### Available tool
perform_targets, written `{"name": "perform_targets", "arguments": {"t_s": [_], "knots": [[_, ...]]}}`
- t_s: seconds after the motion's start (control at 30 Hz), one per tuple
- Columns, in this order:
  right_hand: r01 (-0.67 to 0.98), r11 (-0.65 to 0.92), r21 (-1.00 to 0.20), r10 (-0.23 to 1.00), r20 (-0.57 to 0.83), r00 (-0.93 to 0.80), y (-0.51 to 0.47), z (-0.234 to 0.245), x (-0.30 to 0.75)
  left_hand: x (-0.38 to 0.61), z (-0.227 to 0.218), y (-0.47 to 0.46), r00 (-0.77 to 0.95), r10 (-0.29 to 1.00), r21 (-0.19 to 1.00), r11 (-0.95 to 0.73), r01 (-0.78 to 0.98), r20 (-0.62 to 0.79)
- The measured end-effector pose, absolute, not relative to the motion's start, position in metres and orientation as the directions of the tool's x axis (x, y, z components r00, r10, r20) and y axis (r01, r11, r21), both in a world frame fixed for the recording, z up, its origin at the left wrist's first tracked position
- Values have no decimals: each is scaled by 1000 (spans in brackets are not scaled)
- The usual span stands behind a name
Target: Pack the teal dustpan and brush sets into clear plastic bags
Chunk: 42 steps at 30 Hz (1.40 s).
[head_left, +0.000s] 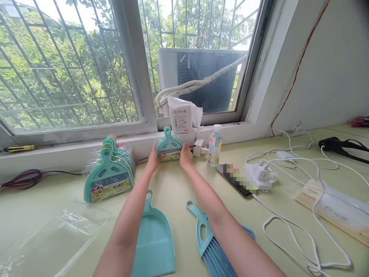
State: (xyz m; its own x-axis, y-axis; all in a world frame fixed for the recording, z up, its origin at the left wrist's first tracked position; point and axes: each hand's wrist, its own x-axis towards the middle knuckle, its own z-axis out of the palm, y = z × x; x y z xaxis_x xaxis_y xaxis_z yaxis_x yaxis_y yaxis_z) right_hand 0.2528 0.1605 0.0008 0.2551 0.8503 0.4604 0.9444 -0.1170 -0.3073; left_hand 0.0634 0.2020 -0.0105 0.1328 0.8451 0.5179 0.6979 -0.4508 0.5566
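Note:
A turquoise dustpan and brush set in clear wrap, with a printed label low on its front, stands upright against the wall below the windowsill. My left hand grips its left edge and my right hand its right edge; some fingers are hidden behind the pack. Under my forearms lie a loose turquoise dustpan and a hand brush with blue bristles, the latter partly covered by my right arm. To the left, several wrapped sets stand in a row, one behind another.
Clear plastic wrap lies at the front left. On the right are a bottle, a phone, a white plug adapter, tangled white cables and a tissue pack. Another tissue pack sits on the sill. A screwdriver lies far left.

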Motion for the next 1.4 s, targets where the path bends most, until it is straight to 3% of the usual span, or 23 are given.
{"name": "perform_targets", "arguments": {"t_s": [0.1,0.3,0.6,0.77,1.1,1.4], "knots": [[945,-95,-312,856,460,238,167,-3,256,69,-11,204,146,874,508,-397,764,463],[940,2,-341,888,434,156,170,-10,268,81,-2,192,-10,964,439,-112,891,267],[862,45,-504,907,382,177,162,-4,278,81,16,175,-2,984,437,-78,896,180],[843,19,-538,905,368,214,160,-4,275,77,18,167,-8,989,425,-55,904,144],[762,157,-629,852,476,218,148,-14,282,63,28,150,-16,974,406,-78,911,225],[822,19,-569,873,411,264,77,13,279,17,28,77,86,956,387,-195,901,281]]}}
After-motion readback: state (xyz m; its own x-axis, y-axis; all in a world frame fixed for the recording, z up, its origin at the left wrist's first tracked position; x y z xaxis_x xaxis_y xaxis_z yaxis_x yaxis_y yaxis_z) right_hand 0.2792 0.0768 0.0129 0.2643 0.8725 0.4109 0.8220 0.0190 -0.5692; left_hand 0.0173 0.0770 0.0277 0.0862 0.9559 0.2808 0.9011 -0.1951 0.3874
